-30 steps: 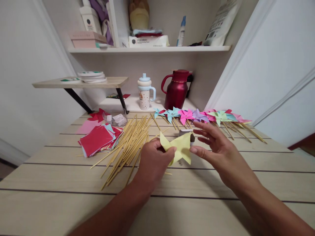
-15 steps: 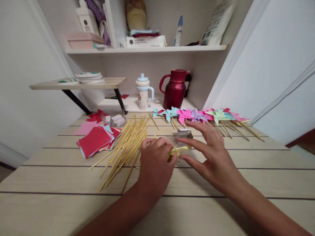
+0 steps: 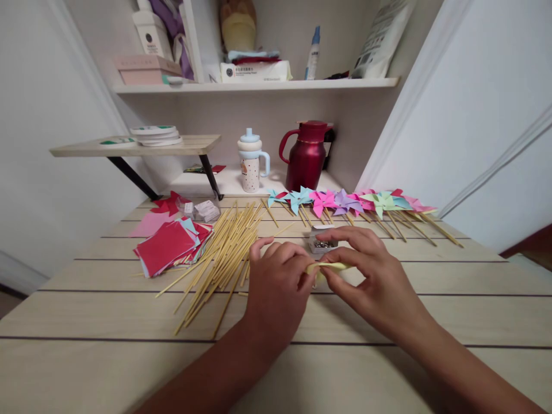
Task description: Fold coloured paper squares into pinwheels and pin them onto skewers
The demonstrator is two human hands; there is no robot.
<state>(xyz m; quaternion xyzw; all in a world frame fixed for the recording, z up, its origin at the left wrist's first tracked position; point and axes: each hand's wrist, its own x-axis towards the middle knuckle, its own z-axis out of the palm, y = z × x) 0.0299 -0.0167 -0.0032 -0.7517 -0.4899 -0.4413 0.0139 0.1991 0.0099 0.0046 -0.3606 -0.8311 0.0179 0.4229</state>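
Observation:
A folded yellow paper piece point(image 3: 330, 267) lies edge-on between both hands, low over the wooden table point(image 3: 129, 356). My left hand point(image 3: 276, 287) is closed, pinching the paper's left end. Thumb and fingers of my right hand point(image 3: 366, 276) pinch its right part. Just behind the hands stands a small open box of metal pins point(image 3: 321, 242). A heap of wooden sticks point(image 3: 224, 250) lies to the left of my left hand.
A stack of red and coloured paper squares point(image 3: 170, 244) lies at the left. Finished paper pinwheels point(image 3: 345, 202) on sticks line the back right. A red jug point(image 3: 307, 154) and a lidded cup point(image 3: 252, 161) stand behind, under shelves.
The yellow paper was held up showing its face, then turned flat and edge-on. My right hand, open a second ago, has closed onto the paper.

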